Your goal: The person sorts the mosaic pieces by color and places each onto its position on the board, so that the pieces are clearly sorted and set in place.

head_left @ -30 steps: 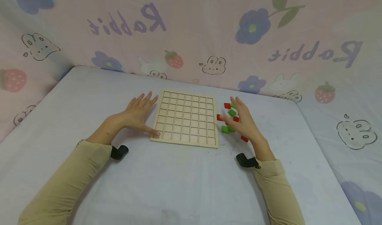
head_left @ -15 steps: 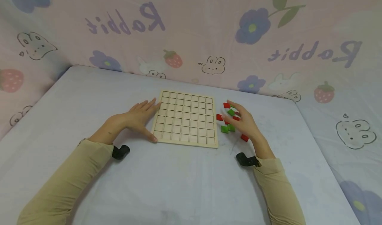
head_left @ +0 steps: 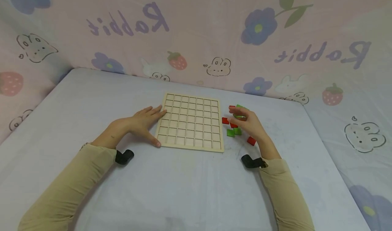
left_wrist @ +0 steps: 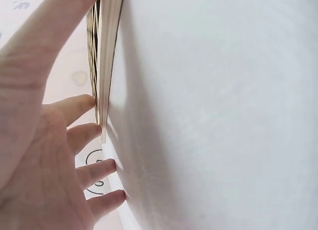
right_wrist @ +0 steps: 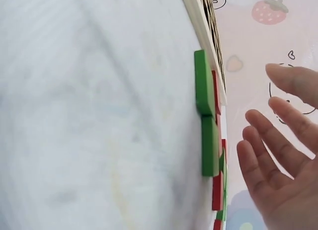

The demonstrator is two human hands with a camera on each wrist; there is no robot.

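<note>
A pale wooden grid board [head_left: 191, 125] lies flat on the white table. My left hand [head_left: 139, 123] spreads along its left edge, fingers straight, thumb at the near-left corner. In the left wrist view, the thumb and fingertips [left_wrist: 94, 131] are right at the board's side. My right hand [head_left: 251, 125] hovers above a loose cluster of red and green square tiles, fingers gently bent and nothing between them. A red tile [head_left: 225, 120], a green tile [head_left: 230, 133] and another red tile [head_left: 251, 141] show around it; the hand partly hides others. From the right wrist, a green tile [right_wrist: 203, 86] stands out nearest.
The white tabletop [head_left: 183, 190] stretches in front of the board. A printed cloth [head_left: 196, 37] with rabbits, flowers and strawberries hangs behind the table. Black curved pieces [head_left: 252, 161] stick out at both sleeve cuffs.
The left hand has shifted slightly toward me, its thumb sliding from the board's corner cell to the edge. The right hand's fingers have bent in and lowered over the tiles.
</note>
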